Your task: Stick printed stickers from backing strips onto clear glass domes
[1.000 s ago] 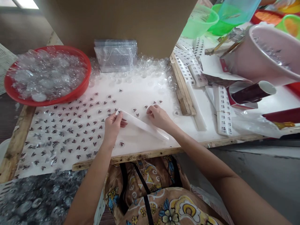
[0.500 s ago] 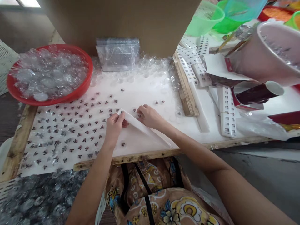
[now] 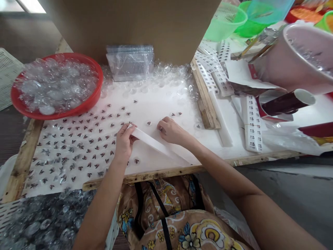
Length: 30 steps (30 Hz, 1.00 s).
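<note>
My left hand [image 3: 125, 140] pinches the upper end of a long white strip [image 3: 153, 141], which slants down to the right over the white tabletop [image 3: 156, 104]. To the right of the strip is my right hand [image 3: 169, 130], its fingers curled together; anything between the fingertips is too small to make out. A small clear disc with a dark print [image 3: 148, 123] lies between my hands. Many similar printed pieces [image 3: 91, 141] lie in rows left of my left hand.
A red basin [image 3: 99, 86] of clear wrapped pieces stands at the left. Behind are a clear plastic box [image 3: 130, 64] and a cardboard panel [image 3: 132, 24]. Wooden battens [image 3: 205, 100], printed strips [image 3: 253, 125], a dark cup [image 3: 283, 102] and a pink bucket [image 3: 275, 59] are on the right.
My right hand has moved slightly right, away from the strip and the printed disc. My left hand has shifted a little left and down with the strip's end.
</note>
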Motion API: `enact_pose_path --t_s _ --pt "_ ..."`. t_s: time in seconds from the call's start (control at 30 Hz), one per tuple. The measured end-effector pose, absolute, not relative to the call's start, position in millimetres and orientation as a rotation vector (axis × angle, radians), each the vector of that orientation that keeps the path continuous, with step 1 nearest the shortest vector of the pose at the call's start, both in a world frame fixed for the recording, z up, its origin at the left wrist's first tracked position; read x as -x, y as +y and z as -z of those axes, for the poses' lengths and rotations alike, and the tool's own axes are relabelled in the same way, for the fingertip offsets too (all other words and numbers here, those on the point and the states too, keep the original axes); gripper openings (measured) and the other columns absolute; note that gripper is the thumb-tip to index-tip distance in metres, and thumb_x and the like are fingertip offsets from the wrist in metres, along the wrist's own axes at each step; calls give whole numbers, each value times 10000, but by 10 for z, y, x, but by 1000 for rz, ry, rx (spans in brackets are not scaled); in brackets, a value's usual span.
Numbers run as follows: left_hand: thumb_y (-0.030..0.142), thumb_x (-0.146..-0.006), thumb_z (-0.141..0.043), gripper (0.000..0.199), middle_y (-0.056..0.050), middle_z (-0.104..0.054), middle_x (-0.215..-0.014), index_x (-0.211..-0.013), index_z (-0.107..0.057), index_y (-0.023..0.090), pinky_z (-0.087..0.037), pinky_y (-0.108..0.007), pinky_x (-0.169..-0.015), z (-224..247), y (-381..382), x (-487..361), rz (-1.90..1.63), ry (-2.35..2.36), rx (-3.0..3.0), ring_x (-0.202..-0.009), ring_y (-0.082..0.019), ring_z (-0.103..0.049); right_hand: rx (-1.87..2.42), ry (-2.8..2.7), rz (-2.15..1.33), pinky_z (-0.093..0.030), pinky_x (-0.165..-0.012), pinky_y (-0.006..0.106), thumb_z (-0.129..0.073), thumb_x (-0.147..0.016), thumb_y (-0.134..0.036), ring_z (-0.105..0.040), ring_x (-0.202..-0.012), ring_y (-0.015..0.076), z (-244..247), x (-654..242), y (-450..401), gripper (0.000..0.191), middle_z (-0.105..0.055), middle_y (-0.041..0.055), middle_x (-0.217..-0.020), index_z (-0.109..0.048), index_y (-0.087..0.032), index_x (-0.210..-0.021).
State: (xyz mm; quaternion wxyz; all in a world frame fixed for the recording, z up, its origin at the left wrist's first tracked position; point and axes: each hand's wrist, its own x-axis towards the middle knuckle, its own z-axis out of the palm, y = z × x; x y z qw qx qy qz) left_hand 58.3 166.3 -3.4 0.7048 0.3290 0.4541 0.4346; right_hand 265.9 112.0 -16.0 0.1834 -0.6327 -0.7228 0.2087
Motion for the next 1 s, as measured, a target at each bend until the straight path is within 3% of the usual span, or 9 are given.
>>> enact_pose_path --t_s 0.13,0.27,0.43,0.67,1.0 --pt "338 -621 -727 252 33 -589 -613 -657 -540 173 -489 -210 -543 1 1659 -614 -974 1052 -555 -546 -107 -609 1843 -2008 -644 -434 -737 317 -534 -695 -42 -520 -829 216 168 -2676 1131 261 -554 114 -922 -570 -146 -932" --pt "395 -675 -717 283 19 -617 -619 -774 -559 181 -503 -254 -578 -3 1629 -632 -958 994 -624 -573 -145 -641 1799 -1893 -713 -424 -692 281 -544 -648 -39 -511 -763 173 183 -2685 1123 268 -535 60 -867 -557 -170 -881" --pt "352 -719 -742 245 72 -498 -504 -827 -598 186 -406 -223 -461 43 1597 -644 -861 926 -858 -426 -97 -494 1770 -1659 -973 -425 -641 267 -604 -659 -87 -506 -657 120 153 -2697 1086 181 -528 6 -801 -557 -185 -803" --pt "419 -790 -704 266 53 -523 -491 -877 -676 169 -362 -205 -451 4 1506 -651 -560 909 -1209 -403 -73 -458 1166 -1171 -1491 -473 -685 259 -766 -710 -267 -587 -712 109 41 -2616 1073 240 -613 -18 -759 -581 -190 -842" --pt "406 -771 -729 250 50 -527 -487 -802 -686 162 -346 -195 -415 -88 1482 -624 -519 827 -1178 -379 -66 -464 955 -999 -1628 -486 -627 218 -858 -667 -352 -584 -653 84 152 -2536 1109 336 -651 -20 -714 -615 -180 -823"
